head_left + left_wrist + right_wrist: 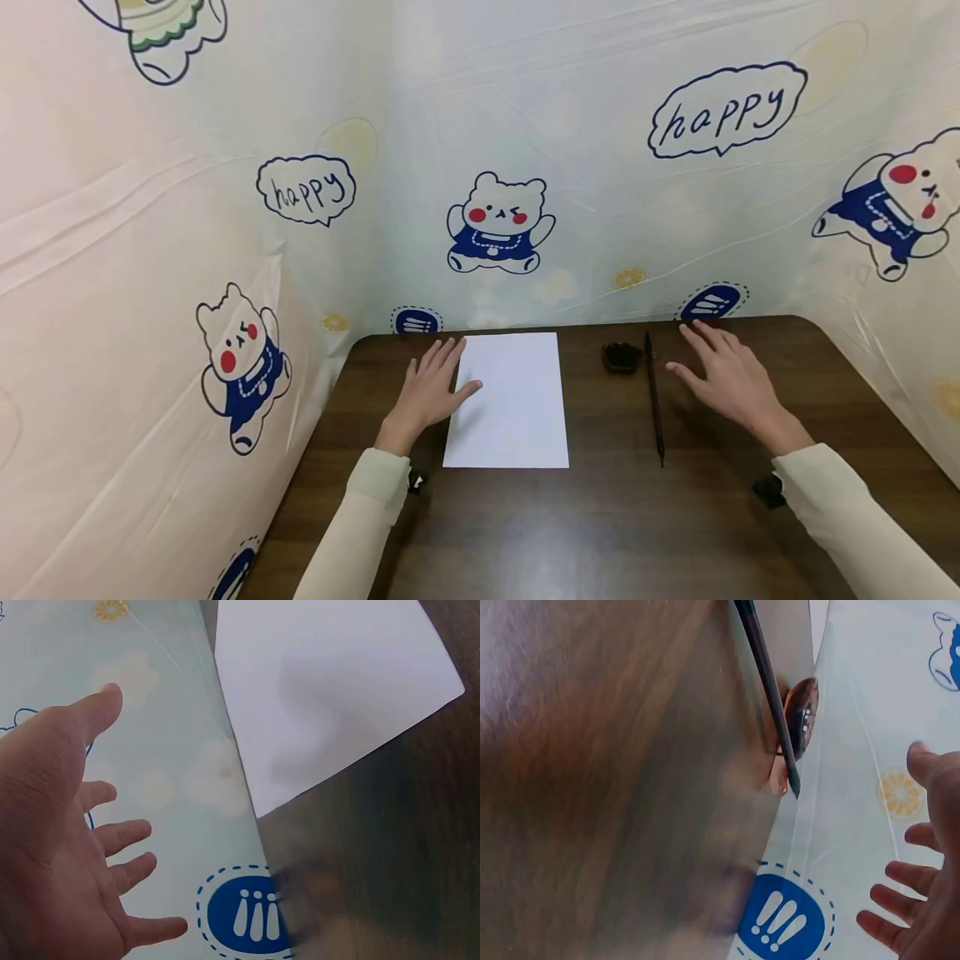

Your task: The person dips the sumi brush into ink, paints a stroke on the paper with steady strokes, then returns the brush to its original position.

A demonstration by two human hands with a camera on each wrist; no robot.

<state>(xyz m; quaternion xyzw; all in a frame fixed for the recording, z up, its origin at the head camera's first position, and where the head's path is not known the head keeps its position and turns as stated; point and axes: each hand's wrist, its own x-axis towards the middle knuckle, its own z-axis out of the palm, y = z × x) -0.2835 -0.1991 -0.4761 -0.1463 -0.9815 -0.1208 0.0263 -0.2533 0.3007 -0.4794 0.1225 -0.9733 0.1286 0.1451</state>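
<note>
Left hand and right hand raised; fingers outstretched, holding nothing. Paper flat on surface; brush to its right, dark dish beside brush's far end. Advisable: pinch brush mid-shaft, lift clear of dish. Left wrist view shows gap between left hand and paper; head view only overlap.

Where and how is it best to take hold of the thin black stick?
Probably pinch the thin black stick mid-length, coming from its right with the right hand: it lies slim and straight, and the dark dish sits mainly left of its far part.
</note>
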